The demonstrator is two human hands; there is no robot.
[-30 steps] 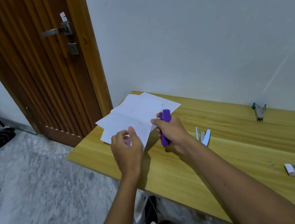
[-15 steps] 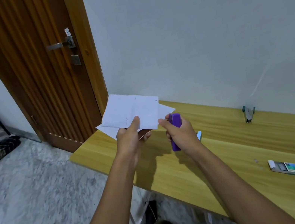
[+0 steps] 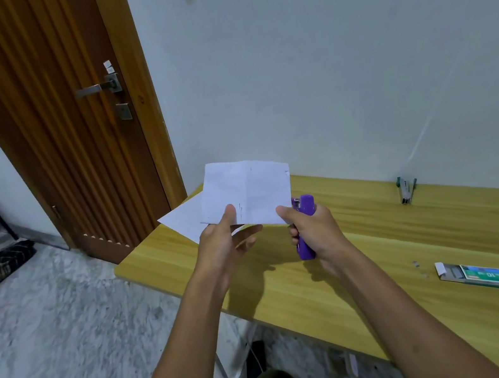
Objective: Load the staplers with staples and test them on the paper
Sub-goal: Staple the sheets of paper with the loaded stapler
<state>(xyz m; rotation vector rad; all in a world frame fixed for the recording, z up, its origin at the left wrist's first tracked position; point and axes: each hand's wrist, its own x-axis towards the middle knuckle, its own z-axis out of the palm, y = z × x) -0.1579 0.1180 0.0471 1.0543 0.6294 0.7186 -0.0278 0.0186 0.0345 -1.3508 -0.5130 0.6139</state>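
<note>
Now | left grip (image 3: 224,243) pinches paper (image 3: 248,189) | right grip (image 3: 315,230) holds purple stapler (image 3: 306,248) | box (image 3: 477,277) reads "10"

The wooden table (image 3: 417,239) carries a staple box (image 3: 472,275) and, farther back, a green stapler (image 3: 406,190).

Purple stapler (image 3: 305,227), white paper (image 3: 247,191), yellow wood-grain worktop (image 3: 448,227), green-and-blue staple box (image 3: 477,277), grey marbled floor (image 3: 51,340), brown ribbed door (image 3: 63,121).

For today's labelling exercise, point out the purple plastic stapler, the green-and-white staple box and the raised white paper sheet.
purple plastic stapler (image 3: 305,249): head view, lower body end.
green-and-white staple box (image 3: 481,276): head view, printed top face.
raised white paper sheet (image 3: 247,185): head view, upper middle.
</note>
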